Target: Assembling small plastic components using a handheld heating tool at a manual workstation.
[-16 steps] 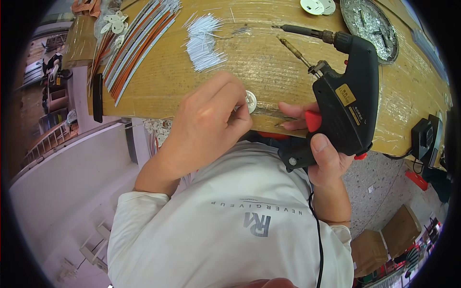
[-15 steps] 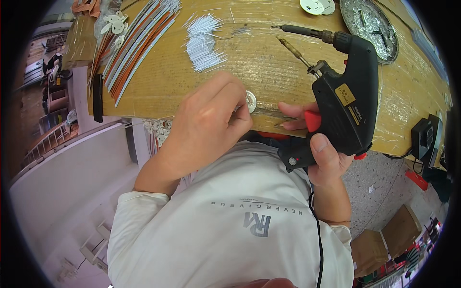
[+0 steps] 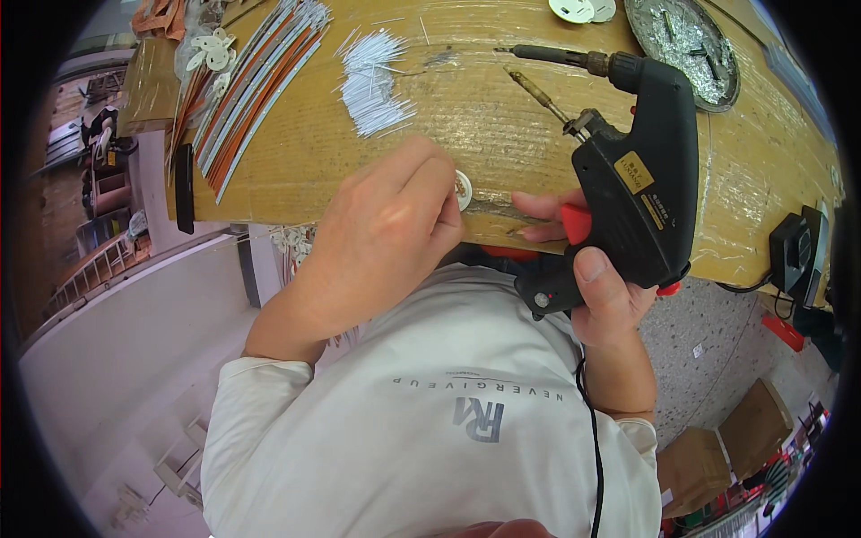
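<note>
My right hand (image 3: 599, 269) grips a black pistol-shaped soldering gun (image 3: 637, 179) with a red trigger under my forefinger. Its thin tip points up and left over the workbench (image 3: 484, 117). My left hand (image 3: 386, 233) rests at the bench's near edge, with fingers pinched on a small round white disc (image 3: 463, 189). Most of the disc is hidden by my fingers. The gun's tip is apart from the disc, farther back on the bench.
A bundle of short white wires (image 3: 372, 76) lies behind my left hand. Long orange and white strips (image 3: 251, 99) lie at the left. A round metal dish with solder scraps (image 3: 686, 40) and more white discs (image 3: 578, 9) sit at the back right. Black boxes (image 3: 798, 255) hang at the right.
</note>
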`<action>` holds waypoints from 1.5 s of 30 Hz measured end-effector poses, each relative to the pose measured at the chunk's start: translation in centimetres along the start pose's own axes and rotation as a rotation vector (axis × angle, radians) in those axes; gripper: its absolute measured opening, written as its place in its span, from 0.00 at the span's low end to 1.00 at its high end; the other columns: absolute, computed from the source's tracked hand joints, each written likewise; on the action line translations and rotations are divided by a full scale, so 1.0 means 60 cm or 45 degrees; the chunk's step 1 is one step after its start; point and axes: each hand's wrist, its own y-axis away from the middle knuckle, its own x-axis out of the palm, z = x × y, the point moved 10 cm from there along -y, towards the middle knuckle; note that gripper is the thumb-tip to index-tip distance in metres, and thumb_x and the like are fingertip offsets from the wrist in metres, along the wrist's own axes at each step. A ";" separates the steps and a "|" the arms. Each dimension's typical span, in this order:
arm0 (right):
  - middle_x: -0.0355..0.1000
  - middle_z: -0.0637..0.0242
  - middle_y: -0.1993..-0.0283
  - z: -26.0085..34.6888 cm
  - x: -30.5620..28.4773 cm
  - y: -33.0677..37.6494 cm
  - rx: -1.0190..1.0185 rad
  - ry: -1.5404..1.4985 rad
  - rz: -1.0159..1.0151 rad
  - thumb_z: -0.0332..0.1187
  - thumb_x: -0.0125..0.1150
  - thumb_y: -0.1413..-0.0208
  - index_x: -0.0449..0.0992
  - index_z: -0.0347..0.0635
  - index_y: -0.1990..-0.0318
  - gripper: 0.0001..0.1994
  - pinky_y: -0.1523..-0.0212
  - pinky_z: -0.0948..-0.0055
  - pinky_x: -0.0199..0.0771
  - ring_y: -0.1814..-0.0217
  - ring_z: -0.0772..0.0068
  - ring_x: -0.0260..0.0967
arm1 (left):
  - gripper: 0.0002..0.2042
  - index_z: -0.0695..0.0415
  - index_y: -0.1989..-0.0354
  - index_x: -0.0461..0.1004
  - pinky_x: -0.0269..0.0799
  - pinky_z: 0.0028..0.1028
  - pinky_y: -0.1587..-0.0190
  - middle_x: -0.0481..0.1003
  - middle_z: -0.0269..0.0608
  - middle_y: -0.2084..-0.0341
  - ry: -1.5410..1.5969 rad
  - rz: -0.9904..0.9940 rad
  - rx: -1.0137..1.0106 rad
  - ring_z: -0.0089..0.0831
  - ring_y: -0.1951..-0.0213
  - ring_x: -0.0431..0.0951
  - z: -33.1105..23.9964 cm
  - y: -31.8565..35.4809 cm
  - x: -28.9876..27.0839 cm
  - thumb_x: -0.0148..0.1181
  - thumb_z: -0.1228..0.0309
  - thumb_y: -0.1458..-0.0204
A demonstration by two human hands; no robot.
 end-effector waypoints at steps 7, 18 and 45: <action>0.79 0.39 0.46 -0.003 0.001 0.006 0.098 -0.052 -0.052 0.49 0.67 0.40 0.68 0.30 0.38 0.33 0.43 0.59 0.81 0.49 0.57 0.80 | 0.10 0.61 0.69 0.72 0.77 0.33 0.66 0.77 0.42 0.64 -0.058 -0.004 0.041 0.41 0.68 0.80 -0.007 -0.001 0.001 0.68 0.84 0.56; 0.79 0.39 0.46 -0.007 -0.003 0.003 0.066 -0.022 -0.005 0.51 0.67 0.40 0.68 0.30 0.38 0.34 0.45 0.59 0.82 0.51 0.58 0.80 | 0.10 0.62 0.69 0.72 0.78 0.33 0.66 0.77 0.42 0.64 -0.075 -0.005 0.038 0.41 0.68 0.80 -0.011 -0.001 0.000 0.68 0.84 0.56; 0.78 0.46 0.46 -0.006 -0.020 0.044 0.167 -0.048 -0.010 0.45 0.67 0.42 0.71 0.28 0.38 0.32 0.56 0.65 0.83 0.59 0.61 0.81 | 0.09 0.63 0.69 0.73 0.77 0.31 0.67 0.79 0.44 0.65 0.017 -0.097 0.061 0.39 0.69 0.81 -0.007 0.007 -0.001 0.68 0.86 0.55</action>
